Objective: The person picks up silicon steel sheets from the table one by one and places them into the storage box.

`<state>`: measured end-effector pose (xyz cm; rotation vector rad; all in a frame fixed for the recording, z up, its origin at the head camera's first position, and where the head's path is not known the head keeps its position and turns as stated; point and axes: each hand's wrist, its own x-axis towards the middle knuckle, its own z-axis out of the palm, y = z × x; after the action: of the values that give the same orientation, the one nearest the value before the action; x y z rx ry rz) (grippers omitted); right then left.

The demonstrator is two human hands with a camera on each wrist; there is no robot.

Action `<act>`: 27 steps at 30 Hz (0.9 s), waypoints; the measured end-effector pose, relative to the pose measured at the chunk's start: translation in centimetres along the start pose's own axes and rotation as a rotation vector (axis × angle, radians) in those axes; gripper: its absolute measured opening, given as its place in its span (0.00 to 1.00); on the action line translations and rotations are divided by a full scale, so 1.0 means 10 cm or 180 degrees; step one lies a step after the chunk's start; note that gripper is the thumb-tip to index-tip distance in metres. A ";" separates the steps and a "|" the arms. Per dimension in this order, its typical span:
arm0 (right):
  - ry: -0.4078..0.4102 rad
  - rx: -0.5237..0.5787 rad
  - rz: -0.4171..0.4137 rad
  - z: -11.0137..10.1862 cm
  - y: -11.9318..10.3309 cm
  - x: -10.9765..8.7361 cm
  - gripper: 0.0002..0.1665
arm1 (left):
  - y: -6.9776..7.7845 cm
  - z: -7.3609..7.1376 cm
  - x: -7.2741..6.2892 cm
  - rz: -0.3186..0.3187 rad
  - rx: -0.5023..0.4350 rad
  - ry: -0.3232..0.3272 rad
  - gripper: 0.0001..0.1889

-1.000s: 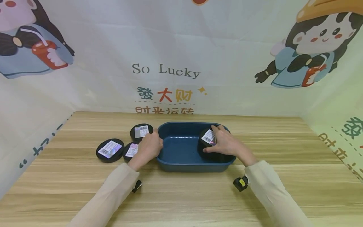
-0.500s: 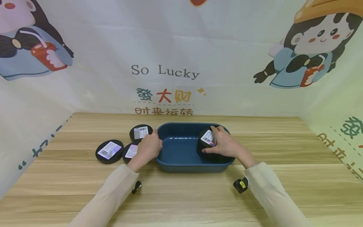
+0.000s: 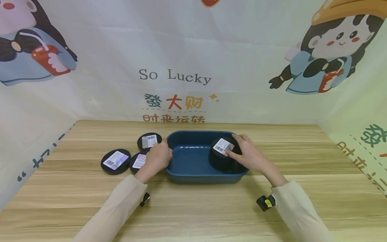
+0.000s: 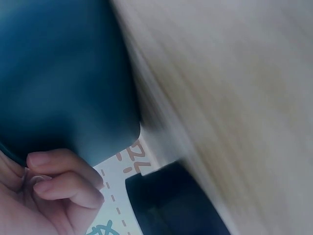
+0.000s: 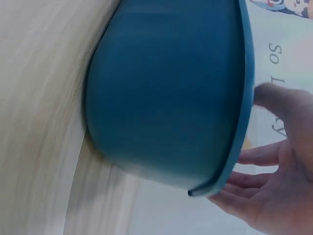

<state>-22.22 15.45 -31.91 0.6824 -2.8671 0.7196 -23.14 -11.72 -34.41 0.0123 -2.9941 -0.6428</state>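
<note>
Tub rim (image 3: 196,175) in L hand (image 3: 158,156), R hand (image 3: 250,155) at blk disc (image 3: 220,160), room L.

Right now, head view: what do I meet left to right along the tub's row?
Leftmost black labelled disc → nearer of the other two black labelled discs → left hand → blue tub → black labelled cylinder in the tub's right part → right hand.

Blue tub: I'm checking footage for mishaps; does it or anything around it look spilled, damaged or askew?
Nothing stands out: the blue tub sits upright on the table, three round black containers lie flat beside it, labels up, and no spill or damage shows.
</note>
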 end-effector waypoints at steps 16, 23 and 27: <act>-0.0141 -0.0196 0.0378 0.05 0.17 -0.11 0.35 | 0.00 0.00 0.01 -0.0054 0.0007 -0.0044 0.19; -0.0194 0.0088 0.0542 0.09 0.20 -0.09 0.30 | 0.01 0.00 0.01 -0.0045 0.0022 -0.0062 0.20; -0.0193 0.0214 0.0627 0.10 0.19 -0.09 0.27 | 0.01 0.00 0.01 -0.0045 0.0040 -0.0072 0.20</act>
<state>-22.32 16.87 -33.75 0.4398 -3.0080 0.8374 -23.27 -11.70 -34.33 0.0274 -3.0225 -0.6299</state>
